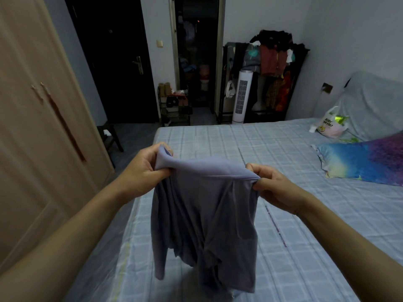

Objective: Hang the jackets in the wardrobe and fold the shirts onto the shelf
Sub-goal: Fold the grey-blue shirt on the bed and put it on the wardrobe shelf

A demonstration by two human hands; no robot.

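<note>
A grey-purple shirt hangs in the air over the bed, stretched between both hands along its top edge. My left hand grips the top left corner, with fabric bunched over the fingers. My right hand pinches the top right corner. The lower part of the shirt hangs crumpled, its bottom just above the bed sheet. The beige wardrobe stands at the left with its doors closed.
The bed with a pale checked sheet fills the middle and right. A colourful pillow and a plastic bag lie at its right end. A clothes rack, a white tower fan and a shoe rack stand at the far wall.
</note>
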